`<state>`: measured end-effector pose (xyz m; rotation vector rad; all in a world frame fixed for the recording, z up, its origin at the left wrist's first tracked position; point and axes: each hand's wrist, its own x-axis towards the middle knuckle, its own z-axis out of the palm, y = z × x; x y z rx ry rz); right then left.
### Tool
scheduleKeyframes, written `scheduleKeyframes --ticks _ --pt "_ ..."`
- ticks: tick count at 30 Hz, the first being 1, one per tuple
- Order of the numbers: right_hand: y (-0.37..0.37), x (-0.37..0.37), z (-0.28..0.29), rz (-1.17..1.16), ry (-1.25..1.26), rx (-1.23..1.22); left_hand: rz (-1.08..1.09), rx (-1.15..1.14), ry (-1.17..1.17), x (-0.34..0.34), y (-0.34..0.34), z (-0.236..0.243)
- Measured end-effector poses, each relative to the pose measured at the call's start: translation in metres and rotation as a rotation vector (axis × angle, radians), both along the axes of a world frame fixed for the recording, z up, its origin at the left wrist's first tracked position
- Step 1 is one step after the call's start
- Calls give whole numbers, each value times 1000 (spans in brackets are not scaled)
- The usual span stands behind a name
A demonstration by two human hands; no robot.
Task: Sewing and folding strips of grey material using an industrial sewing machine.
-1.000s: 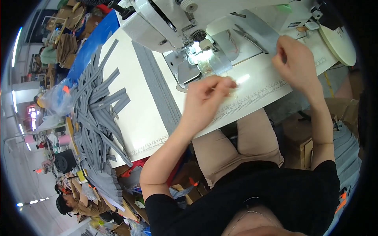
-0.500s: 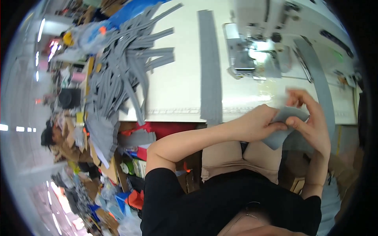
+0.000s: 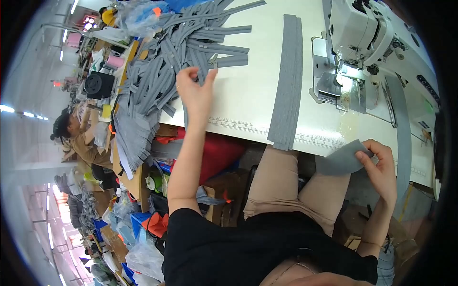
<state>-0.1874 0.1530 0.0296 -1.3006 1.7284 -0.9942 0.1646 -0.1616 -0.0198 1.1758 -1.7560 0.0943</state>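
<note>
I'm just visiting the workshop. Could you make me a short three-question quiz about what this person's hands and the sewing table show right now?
1. True or false: the right hand holds a grey fabric piece near the table edge.
2. Where does the left hand reach? A) the sewing machine B) the pile of grey strips C) the long grey band
3. Fill in: the long grey band hangs over the table's ____ edge.

Key: 1 true; 2 B; 3 near (the person's side).
</note>
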Motion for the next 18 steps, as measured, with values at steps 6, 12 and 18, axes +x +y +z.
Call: scheduleKeyframes --ticks 6,12,18 --pt "-11 15 -1 98 2 -33 -115 598 141 28 6 1" --pt "-24 36 6 220 1 -56 -250 576 468 12 12 9" --pt "-33 50 10 302 -35 -71 -179 466 646 12 16 9"
